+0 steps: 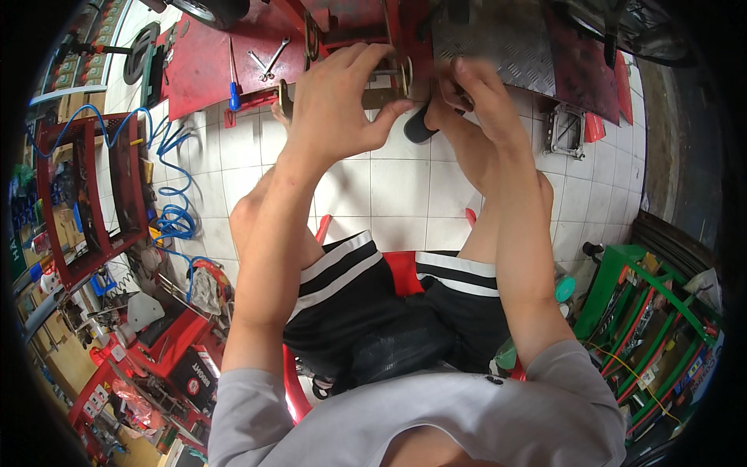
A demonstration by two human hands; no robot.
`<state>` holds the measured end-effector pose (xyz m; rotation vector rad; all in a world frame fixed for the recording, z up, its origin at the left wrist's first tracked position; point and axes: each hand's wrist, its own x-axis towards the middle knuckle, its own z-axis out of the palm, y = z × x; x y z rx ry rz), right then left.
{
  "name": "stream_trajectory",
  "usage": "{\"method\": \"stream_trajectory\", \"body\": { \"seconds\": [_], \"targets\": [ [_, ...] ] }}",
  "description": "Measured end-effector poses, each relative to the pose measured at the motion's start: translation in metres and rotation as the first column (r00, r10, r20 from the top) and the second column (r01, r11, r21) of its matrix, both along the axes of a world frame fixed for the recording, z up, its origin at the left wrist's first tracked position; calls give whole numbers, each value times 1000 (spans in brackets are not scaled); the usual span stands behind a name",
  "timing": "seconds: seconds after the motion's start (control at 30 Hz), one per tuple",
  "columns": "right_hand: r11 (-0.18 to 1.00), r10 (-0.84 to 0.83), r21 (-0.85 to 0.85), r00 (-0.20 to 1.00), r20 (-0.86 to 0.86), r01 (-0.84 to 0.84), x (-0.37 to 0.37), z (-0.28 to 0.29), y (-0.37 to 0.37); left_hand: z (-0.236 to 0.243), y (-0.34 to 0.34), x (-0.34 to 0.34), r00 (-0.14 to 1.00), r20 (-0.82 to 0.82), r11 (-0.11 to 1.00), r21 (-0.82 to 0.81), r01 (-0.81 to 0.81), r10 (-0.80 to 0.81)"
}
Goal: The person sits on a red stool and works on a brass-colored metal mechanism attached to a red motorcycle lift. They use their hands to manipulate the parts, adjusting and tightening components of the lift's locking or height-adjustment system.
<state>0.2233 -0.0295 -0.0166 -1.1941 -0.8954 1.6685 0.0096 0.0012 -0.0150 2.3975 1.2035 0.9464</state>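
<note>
Had the left hand (338,105) beside the metal bracket (380,97) on the red frame (391,31), with part of it between parted thumb and fingers; held the right hand (484,93) to its right, fingers curled and blurred. Could not tell any grip there.

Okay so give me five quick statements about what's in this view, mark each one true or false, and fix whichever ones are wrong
1. The screwdriver has a blue handle. True.
2. The coiled hose is yellow. False: the coiled hose is blue.
3. The left hand is clenched into a fist. False: the left hand's thumb stands apart from its forefinger.
4. Part of the right hand looks blurred. True.
5. The green rack is at the picture's left. False: the green rack is at the right.
</note>
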Motion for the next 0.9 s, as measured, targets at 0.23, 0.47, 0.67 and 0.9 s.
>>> {"method": "stream_trajectory", "body": {
  "seconds": [0.23,0.47,0.67,0.9],
  "targets": [
    [991,-77,109,997,28,73,-5,-13,2,3,0,1,1000,-15,1000,-12,6,-6],
    [999,-1,44,999,-32,3,-5,-6,2,1,0,-1,1000,-21,1000,-20,4,-4],
    [1000,-3,-19,997,-81,2,-1,1,-2,-2,2,-1,1000,-14,1000,11,4,-4],
    [988,-157,9,980,119,157,2,-8,2,-1,-1,-2,999,-15,995,-80,-52,51]
  ]
}}
